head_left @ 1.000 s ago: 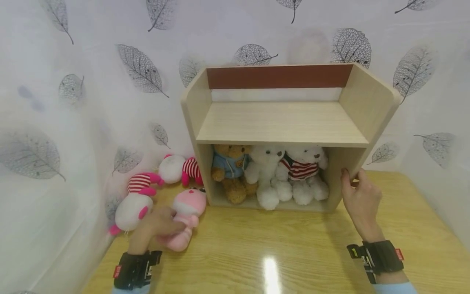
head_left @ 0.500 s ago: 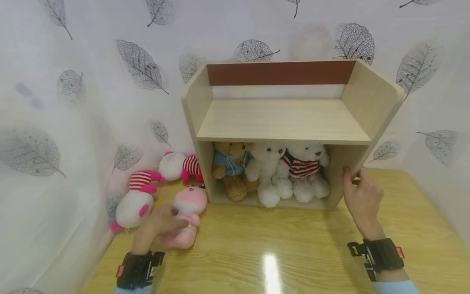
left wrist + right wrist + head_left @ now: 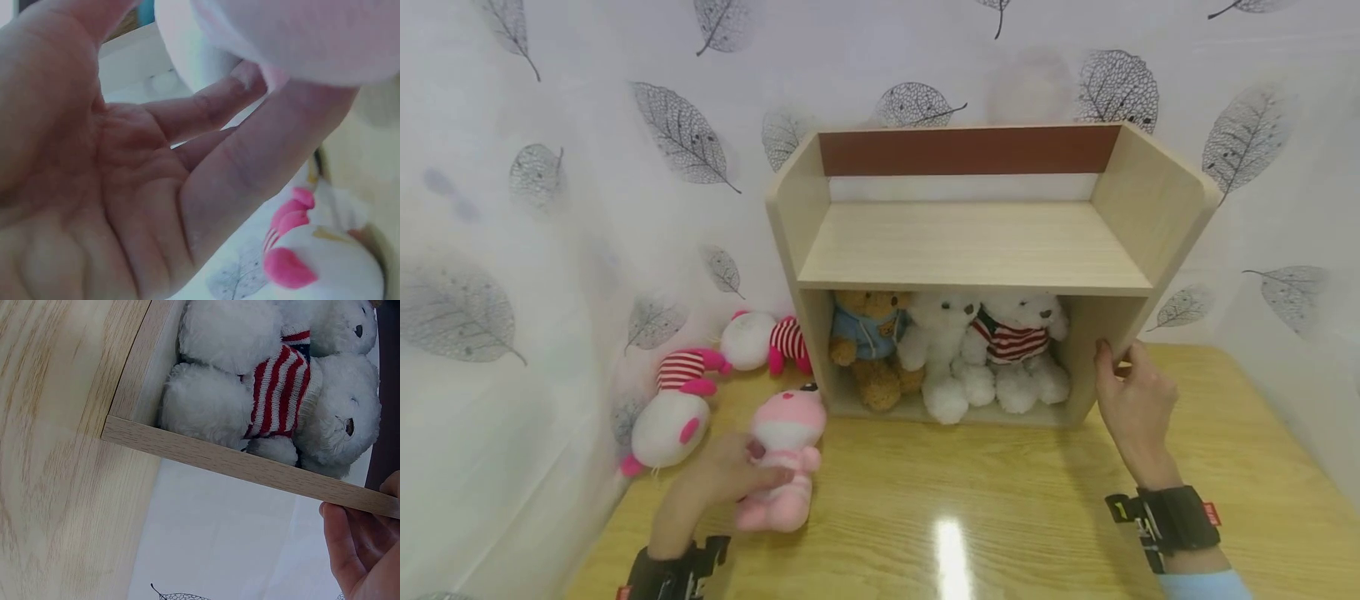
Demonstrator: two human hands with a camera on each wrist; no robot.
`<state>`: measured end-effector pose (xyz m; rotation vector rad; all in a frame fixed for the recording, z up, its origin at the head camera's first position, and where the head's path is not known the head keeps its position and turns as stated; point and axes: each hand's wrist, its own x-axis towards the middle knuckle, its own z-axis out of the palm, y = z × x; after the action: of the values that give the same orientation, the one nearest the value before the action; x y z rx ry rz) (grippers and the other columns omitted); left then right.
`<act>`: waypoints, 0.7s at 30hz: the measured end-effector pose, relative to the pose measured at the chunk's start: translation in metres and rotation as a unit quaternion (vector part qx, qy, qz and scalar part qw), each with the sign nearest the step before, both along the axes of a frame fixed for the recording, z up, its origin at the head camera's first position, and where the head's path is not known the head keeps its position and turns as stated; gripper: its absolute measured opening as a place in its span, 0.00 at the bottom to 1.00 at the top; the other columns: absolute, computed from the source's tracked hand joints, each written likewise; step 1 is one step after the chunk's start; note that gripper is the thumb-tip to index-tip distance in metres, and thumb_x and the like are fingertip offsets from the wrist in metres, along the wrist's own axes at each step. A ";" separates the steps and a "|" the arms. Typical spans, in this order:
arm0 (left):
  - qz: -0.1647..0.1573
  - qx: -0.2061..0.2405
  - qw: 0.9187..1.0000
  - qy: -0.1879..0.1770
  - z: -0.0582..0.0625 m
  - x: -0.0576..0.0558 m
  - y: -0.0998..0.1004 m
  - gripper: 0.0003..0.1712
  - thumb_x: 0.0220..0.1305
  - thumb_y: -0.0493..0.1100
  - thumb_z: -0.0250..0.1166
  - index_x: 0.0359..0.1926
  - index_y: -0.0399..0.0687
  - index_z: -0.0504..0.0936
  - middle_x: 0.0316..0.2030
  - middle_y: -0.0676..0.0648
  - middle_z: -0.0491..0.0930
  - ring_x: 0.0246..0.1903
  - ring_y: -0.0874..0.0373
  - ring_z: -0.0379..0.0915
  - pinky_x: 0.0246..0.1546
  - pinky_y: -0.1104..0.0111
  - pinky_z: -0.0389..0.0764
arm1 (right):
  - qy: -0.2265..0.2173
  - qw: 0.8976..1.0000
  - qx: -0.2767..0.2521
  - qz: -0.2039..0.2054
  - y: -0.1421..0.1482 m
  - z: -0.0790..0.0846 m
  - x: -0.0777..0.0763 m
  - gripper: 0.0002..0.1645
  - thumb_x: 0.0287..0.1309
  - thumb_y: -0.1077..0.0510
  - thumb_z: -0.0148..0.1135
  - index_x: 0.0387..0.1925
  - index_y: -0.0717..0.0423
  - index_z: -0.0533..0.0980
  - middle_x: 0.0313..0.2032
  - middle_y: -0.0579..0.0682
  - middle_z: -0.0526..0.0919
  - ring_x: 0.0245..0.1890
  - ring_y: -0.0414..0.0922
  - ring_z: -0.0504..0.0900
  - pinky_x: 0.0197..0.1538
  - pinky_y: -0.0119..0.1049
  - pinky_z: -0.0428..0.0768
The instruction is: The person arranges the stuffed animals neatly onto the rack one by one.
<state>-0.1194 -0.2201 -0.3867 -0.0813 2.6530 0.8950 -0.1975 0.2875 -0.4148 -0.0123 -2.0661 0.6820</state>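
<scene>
My left hand point(image 3: 726, 468) holds a pink plush toy point(image 3: 788, 421) round its body, left of the shelf; in the left wrist view the pale plush point(image 3: 300, 40) rests against my fingers. My right hand point(image 3: 1138, 408) grips the front edge of the right side panel of a light wooden shelf point(image 3: 977, 242), thumb inside and fingers outside. Seated in its lower compartment are a brown teddy bear point(image 3: 871, 337) in a blue hoodie, a white bear point(image 3: 943, 358), and a white plush toy point(image 3: 1018, 346) in a red-striped sweater.
Two white-and-pink plush toys in striped clothes, one nearer point(image 3: 670, 429) and one farther point(image 3: 748, 340), lie left of the shelf by the leaf-patterned curtain point(image 3: 580, 250). The wooden table point(image 3: 880, 500) extends in front. A brown strip point(image 3: 970, 150) crosses the shelf's upper back.
My left hand has drawn the pink plush toy slightly toward me and turned it a little more upright. My right hand keeps its grip on the shelf's side.
</scene>
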 end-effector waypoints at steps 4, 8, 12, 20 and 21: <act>-0.009 -0.016 1.000 0.004 0.007 0.009 -0.004 0.34 0.52 0.59 0.77 0.48 0.37 0.81 0.39 0.45 0.83 0.37 0.54 0.77 0.33 0.63 0.79 | 0.001 1.000 0.004 0.001 0.000 0.000 0.000 0.17 0.66 0.57 0.61 0.33 0.72 0.77 0.24 0.68 0.84 0.21 0.66 0.85 0.23 0.28 0.64; -0.035 -0.024 0.999 -0.003 0.012 0.015 -0.006 0.36 0.50 0.61 0.78 0.52 0.42 0.82 0.43 0.46 0.85 0.42 0.54 0.79 0.40 0.59 0.81 | 0.004 1.000 0.004 0.001 0.001 0.000 0.000 0.17 0.66 0.57 0.61 0.32 0.72 0.77 0.24 0.69 0.84 0.21 0.66 0.85 0.23 0.27 0.64; -0.091 0.003 0.996 0.006 0.012 0.015 -0.003 0.29 0.54 0.60 0.76 0.48 0.47 0.83 0.40 0.50 0.85 0.42 0.57 0.78 0.44 0.58 0.81 | 0.010 1.000 0.004 -0.001 0.001 0.001 0.000 0.17 0.65 0.57 0.61 0.32 0.72 0.77 0.24 0.69 0.84 0.21 0.66 0.85 0.23 0.25 0.64; -0.206 0.082 0.973 0.059 -0.008 0.011 0.016 0.20 0.59 0.56 0.73 0.48 0.54 0.83 0.36 0.60 0.84 0.39 0.68 0.79 0.43 0.71 0.81 | 0.009 1.000 0.007 0.005 0.000 0.000 0.000 0.17 0.65 0.58 0.61 0.34 0.73 0.78 0.26 0.69 0.86 0.20 0.66 0.85 0.24 0.21 0.64; -0.214 0.092 0.970 0.065 -0.011 0.010 0.019 0.19 0.59 0.55 0.72 0.49 0.55 0.83 0.37 0.60 0.84 0.40 0.69 0.80 0.45 0.71 0.81 | 0.009 1.000 0.006 0.004 0.000 0.000 0.000 0.17 0.65 0.58 0.61 0.34 0.73 0.78 0.26 0.69 0.86 0.21 0.65 0.85 0.24 0.22 0.64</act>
<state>-0.1094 -0.2009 -0.3974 0.5904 2.5346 1.0129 -0.1977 0.2879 -0.4151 0.0081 -2.0546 0.6716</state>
